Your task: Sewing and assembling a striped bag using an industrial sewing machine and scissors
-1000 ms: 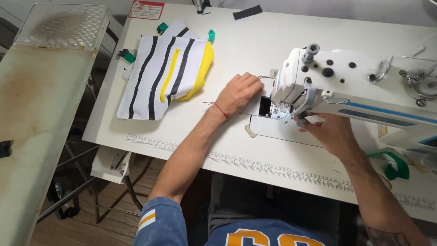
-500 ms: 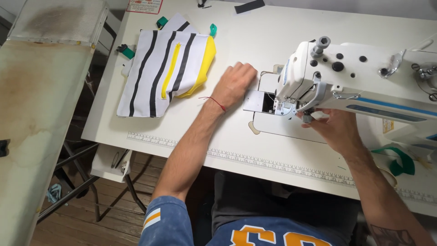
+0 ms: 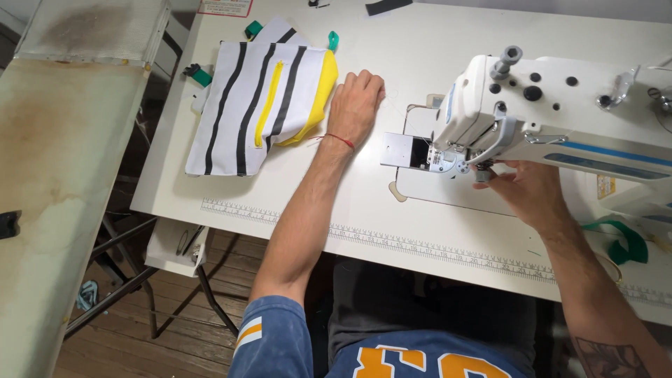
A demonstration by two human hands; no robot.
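The white table [image 3: 364, 203] carries everything here, with a printed ruler strip along its near edge. On its right side stands the white sewing machine [image 3: 553, 105], its needle end over the metal plate [image 3: 399, 148].

Since 1 second ago the left hand [image 3: 355, 105] has slid away from the machine's plate and leftward across the table. It now lies flat, palm down, fingers [image 3: 367, 78] stretched out and holding nothing, its edge just beside the yellow side of the striped pouch [image 3: 259, 105]. The pouch lies flat at the table's left part, white with black stripes and 1 yellow zipper, green tabs poking out at its corners; it has not shifted.

The right hand [image 3: 525, 192] stays under the machine head by the needle area, fingers curled up toward a small part there; whether they grip it cannot be told.

So the work at the needle looks paused on the left side, and attention seems to turn toward the pouch.

A green strap [image 3: 623, 241] lies at the right edge.
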